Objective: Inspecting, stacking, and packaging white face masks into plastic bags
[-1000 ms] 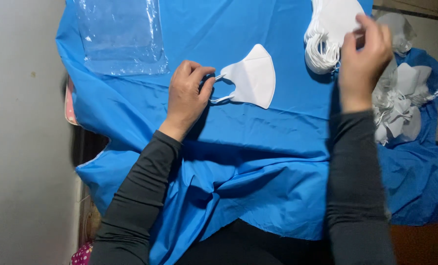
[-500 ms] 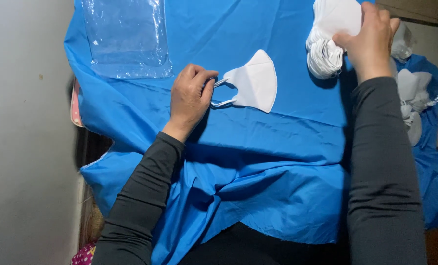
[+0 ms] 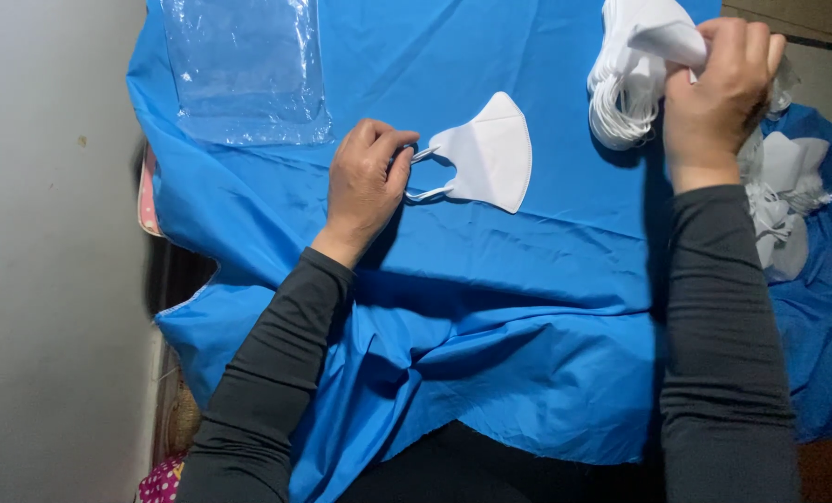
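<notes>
A folded white face mask lies flat on a blue cloth that covers the work surface. My left hand rests beside it with its fingers closed on the mask's ear loops. At the upper right, my right hand pinches one white mask off a stack of white masks whose ear loops hang in a bundle toward the left.
A clear plastic bag lies flat at the upper left of the cloth. More white masks sit in a heap on blue cloth at the right edge. A grey wall runs down the left side.
My right hand has slid to the left onto the stack and lifted the edge of one mask. My left hand has stayed on the ear loops of the flat mask.
</notes>
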